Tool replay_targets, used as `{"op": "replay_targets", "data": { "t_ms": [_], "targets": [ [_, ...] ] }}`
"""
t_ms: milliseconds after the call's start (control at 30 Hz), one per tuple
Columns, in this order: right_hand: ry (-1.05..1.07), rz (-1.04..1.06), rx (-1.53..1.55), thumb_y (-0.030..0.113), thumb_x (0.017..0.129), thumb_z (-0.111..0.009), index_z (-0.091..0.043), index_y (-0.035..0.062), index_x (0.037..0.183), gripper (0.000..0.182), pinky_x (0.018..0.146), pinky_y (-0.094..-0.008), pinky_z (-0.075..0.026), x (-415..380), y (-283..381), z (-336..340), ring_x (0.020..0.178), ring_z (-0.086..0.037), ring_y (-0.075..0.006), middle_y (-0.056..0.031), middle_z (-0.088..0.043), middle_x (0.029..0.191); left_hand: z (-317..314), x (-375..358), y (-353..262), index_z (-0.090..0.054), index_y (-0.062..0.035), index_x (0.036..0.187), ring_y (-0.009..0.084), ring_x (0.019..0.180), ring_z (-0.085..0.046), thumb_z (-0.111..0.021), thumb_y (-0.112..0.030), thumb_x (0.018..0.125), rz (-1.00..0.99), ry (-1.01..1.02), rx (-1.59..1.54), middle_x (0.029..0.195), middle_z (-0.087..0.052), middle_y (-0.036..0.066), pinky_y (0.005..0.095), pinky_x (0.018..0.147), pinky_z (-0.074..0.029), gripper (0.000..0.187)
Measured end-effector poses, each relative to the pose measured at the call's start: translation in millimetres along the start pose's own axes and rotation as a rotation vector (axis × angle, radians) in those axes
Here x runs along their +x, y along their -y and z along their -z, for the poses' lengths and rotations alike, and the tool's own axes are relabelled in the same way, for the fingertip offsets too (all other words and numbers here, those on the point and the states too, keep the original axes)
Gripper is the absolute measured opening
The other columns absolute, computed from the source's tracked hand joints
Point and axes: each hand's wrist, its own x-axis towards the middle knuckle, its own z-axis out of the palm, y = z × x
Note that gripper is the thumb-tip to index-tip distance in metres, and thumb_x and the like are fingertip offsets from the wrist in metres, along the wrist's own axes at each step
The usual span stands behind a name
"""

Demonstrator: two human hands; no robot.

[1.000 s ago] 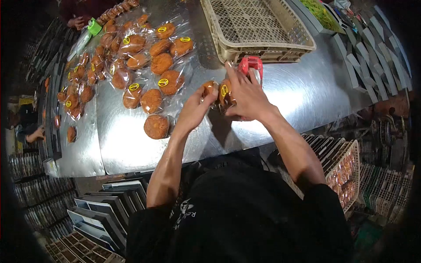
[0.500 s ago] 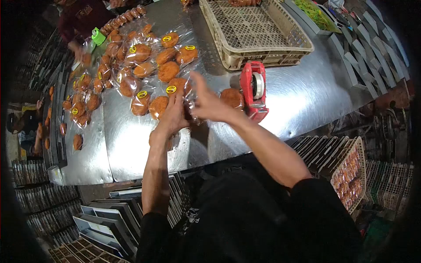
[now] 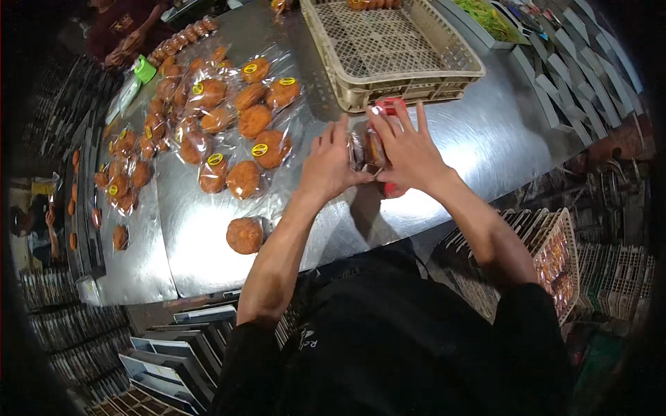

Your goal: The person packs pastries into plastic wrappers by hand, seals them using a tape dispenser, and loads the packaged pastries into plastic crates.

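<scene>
My left hand (image 3: 331,163) and my right hand (image 3: 408,154) face each other with fingers extended, pressing bagged brown buns (image 3: 365,150) upright between them. Clear plastic shows around these buns; how many there are is partly hidden. Directly behind my right hand is the red tape dispenser (image 3: 394,189), mostly covered by it. A single bagged bun (image 3: 244,236) lies beside my left forearm. Left of my hands, several more flat buns in clear bags, some with yellow labels, are spread out, among them a labelled bun (image 3: 271,149).
A beige plastic crate (image 3: 409,84) stands on the metal table (image 3: 201,243) at the back. Metal trays (image 3: 569,76) lie at the far right. A green object (image 3: 144,70) is near another person (image 3: 125,31) at upper left. Stacked crates (image 3: 558,267) stand below the table.
Both hands have moved right from the spread buns to the tape dispenser and closed in on bagged buns. The bun near my left forearm is now uncovered. The other person's hands have drawn back.
</scene>
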Motion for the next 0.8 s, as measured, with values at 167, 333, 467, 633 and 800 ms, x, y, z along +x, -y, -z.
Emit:
{"op": "replay_targets", "data": {
  "t_ms": [167,333,467,633,800],
  "targets": [
    [-0.223,-0.496,0.822,0.032,0.068,-0.084,-0.015,-0.0004,0.149,0.112,0.114,-0.0550,-0.019,-52,21,-29,0.139,-0.027,-0.0420,-0.0292,-0.026,0.148,-25,6,65,-0.018,0.0031,0.148,0.0438,0.134,-0.034,-0.089,-0.034,0.058,-0.132,-0.051,0.056,0.146,-0.035,0.027,0.0457,0.105,-0.039,0.120],
    [-0.358,-0.630,1.172,0.015,0.076,-0.077,-0.014,-0.0074,0.146,0.096,0.102,-0.0437,-0.042,-69,33,-78,0.125,-0.046,-0.0452,-0.0331,-0.035,0.143,-10,23,44,-0.002,0.0055,0.149,0.0421,0.128,-0.044,-0.089,-0.036,0.058,-0.069,0.145,0.024,0.145,-0.034,0.031,0.0394,0.102,-0.043,0.132],
    [-0.320,-0.664,1.101,0.016,0.078,-0.074,-0.016,-0.0071,0.145,0.091,0.100,-0.0440,-0.043,-70,5,-48,0.123,-0.049,-0.0436,-0.0301,-0.044,0.136,-28,33,42,-0.007,0.0067,0.149,0.0448,0.133,-0.037,-0.089,-0.051,0.051,-0.110,0.095,0.039,0.144,-0.034,0.032,0.0450,0.108,-0.035,0.140],
    [-0.438,-0.345,1.552,0.056,0.089,-0.052,-0.047,-0.0030,0.127,0.071,0.103,-0.0398,-0.038,-53,8,-1,0.122,-0.047,-0.0243,-0.0161,-0.046,0.127,-4,-7,13,-0.029,0.0065,0.144,0.0406,0.126,-0.043,-0.083,-0.054,0.063,-0.126,-0.218,-0.193,0.136,-0.044,0.029,0.0453,0.105,-0.036,0.115],
    [-0.185,-0.239,2.099,0.084,0.082,-0.008,-0.059,0.0030,0.090,0.096,0.108,-0.0371,-0.022,-34,37,12,0.123,-0.037,-0.0210,-0.0088,-0.044,0.128,17,-47,-15,-0.062,0.0021,0.103,0.0118,0.086,-0.057,-0.054,-0.028,0.098,-0.024,-0.139,-1.066,0.088,-0.063,0.004,0.0272,0.083,-0.044,0.031]
  ]
}}
